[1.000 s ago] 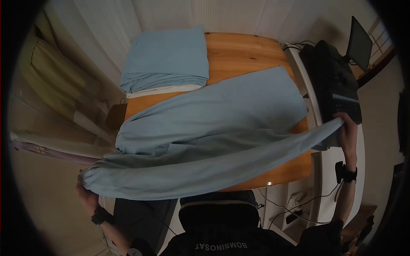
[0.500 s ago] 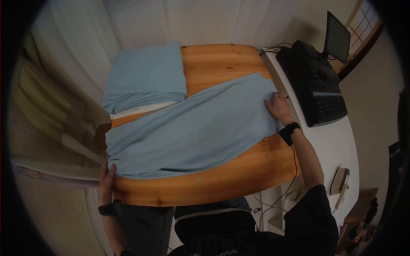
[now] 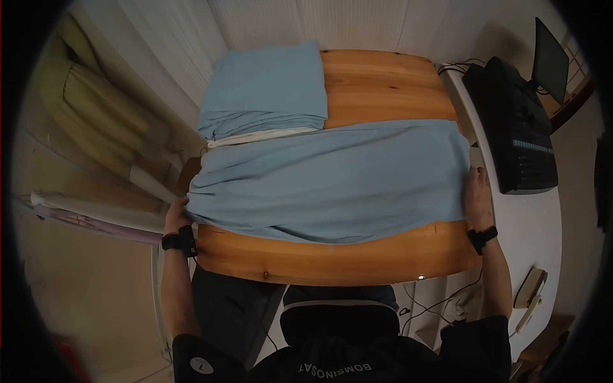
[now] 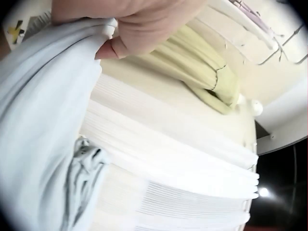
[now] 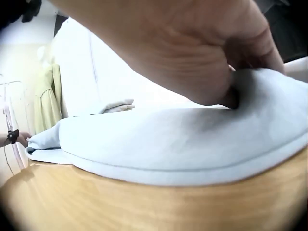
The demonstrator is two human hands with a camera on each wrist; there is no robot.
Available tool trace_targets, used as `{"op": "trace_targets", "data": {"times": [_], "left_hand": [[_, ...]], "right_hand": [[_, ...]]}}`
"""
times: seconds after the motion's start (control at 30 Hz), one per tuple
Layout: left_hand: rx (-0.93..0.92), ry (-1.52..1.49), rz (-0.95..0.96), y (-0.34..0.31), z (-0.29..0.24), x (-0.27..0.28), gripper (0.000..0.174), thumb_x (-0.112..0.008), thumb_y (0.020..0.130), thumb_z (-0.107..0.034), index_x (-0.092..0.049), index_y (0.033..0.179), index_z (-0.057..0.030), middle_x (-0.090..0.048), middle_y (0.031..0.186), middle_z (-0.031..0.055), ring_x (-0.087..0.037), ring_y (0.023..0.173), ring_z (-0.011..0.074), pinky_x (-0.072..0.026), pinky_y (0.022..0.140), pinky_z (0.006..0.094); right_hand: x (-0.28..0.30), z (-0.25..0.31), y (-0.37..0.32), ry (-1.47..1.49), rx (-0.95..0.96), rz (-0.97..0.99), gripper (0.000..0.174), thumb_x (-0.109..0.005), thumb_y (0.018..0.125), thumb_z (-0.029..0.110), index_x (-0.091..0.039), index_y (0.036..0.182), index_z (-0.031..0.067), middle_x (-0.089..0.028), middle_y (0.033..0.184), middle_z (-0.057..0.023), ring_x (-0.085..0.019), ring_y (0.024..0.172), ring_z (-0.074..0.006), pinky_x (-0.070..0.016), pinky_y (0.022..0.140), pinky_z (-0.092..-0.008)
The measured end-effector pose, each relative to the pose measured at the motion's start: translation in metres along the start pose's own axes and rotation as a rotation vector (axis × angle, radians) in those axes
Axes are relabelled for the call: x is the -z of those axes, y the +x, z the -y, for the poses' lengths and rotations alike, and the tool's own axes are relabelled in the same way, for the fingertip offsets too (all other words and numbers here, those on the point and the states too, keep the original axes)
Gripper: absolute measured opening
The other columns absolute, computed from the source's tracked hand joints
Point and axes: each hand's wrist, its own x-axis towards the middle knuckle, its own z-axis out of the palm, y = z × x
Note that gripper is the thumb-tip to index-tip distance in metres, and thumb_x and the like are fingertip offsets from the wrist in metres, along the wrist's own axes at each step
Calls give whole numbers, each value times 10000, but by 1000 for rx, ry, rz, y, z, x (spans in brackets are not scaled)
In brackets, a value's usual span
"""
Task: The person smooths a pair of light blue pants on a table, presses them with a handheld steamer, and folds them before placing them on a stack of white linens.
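Note:
A long light blue cloth (image 3: pixel 345 179) lies across the wooden table (image 3: pixel 377 258), with gathers at its left end. My left hand (image 3: pixel 177 217) grips that gathered end at the table's left edge; the left wrist view shows thumb and fingers of this hand (image 4: pixel 139 24) pinching the cloth (image 4: pixel 38 106). At the cloth's right end is my right hand (image 3: pixel 478 198). The right wrist view has this hand (image 5: pixel 192 53) with its thumb and fingers pinching up a fold of the cloth (image 5: pixel 159 139).
A folded stack of blue cloth (image 3: pixel 268 83) sits at the table's back left. On the white side desk (image 3: pixel 511 230) at the right are a black keyboard device (image 3: pixel 530 163), a monitor (image 3: pixel 550 60) and a phone (image 3: pixel 530 290). A yellow-green garment (image 3: pixel 96 108) hangs at the left.
The raised near part of the cloth has come down onto the table. Both hands have lowered to its ends, and the right end now lies squarer, with the right hand at its near corner.

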Motion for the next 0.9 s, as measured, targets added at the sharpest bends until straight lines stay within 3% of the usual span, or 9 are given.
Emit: {"op": "trace_targets", "data": {"times": [0.03,0.1,0.2,0.27,0.33,0.4,0.5,0.73,0.9], "left_hand": [[-71,-158,66,8,-10,15,384,-617,873,-62,-575,1253,-21,-601,1282,122,-570,1215,276,-436,1085,398],[-226,-347,176,-37,-24,-4,437,-564,862,-66,-523,1292,-5,-567,1348,123,-533,1273,298,-389,1142,429],[-499,-265,324,-115,-5,-40,515,-534,864,-76,-485,1374,-20,-529,1410,130,-494,1330,315,-369,1158,449],[-422,-305,312,-122,9,-29,552,-527,900,-115,-446,1442,-48,-491,1470,134,-446,1383,328,-359,1163,461],[-139,-573,206,-132,23,-38,570,-572,958,-221,-424,1484,-57,-452,1525,125,-434,1394,332,-347,1168,466],[-122,-467,272,-118,30,-29,611,-620,982,-352,-434,1486,-62,-476,1516,119,-466,1373,324,-353,1162,456],[-159,-245,29,-82,31,4,659,-655,968,-417,-448,1478,-54,-522,1480,116,-501,1347,312,-361,1158,451],[-331,-248,206,-111,-21,32,596,-653,962,-247,-440,1444,31,-537,1453,140,-485,1367,321,-363,1159,468],[-378,130,319,-90,-39,91,548,-565,749,-18,-557,1297,-10,-614,1260,100,-570,1204,286,-437,1074,427]], "right_hand": [[8,-4,-15,-19,12,12,169,-563,939,10,-573,1103,-29,-624,878,-216,-626,785,-410,-539,717,-495],[8,-34,-56,-146,-227,429,177,-560,928,4,-579,1103,-17,-622,864,-189,-627,734,-377,-545,657,-461],[8,-78,-104,-256,-78,376,165,-549,918,-7,-595,1076,9,-634,877,-163,-639,712,-339,-544,609,-429],[5,-89,-107,-265,-29,471,140,-548,912,-2,-597,1040,24,-631,878,-155,-643,731,-333,-546,615,-424],[2,-94,-103,-285,32,560,117,-546,906,2,-598,1004,38,-627,879,-146,-647,750,-328,-547,622,-418],[2,-88,-95,-357,83,553,64,-554,897,19,-586,938,55,-615,889,-128,-652,799,-325,-556,649,-405],[7,-77,-91,-388,165,443,19,-563,904,47,-581,908,51,-602,901,-131,-654,842,-319,-567,686,-391],[27,-63,-74,-183,-67,611,96,-580,898,16,-602,991,8,-648,902,-229,-668,851,-395,-577,715,-463],[93,-4,-18,6,-375,715,338,-619,890,12,-587,1223,-33,-674,1019,-259,-684,964,-387,-597,768,-457]]}}
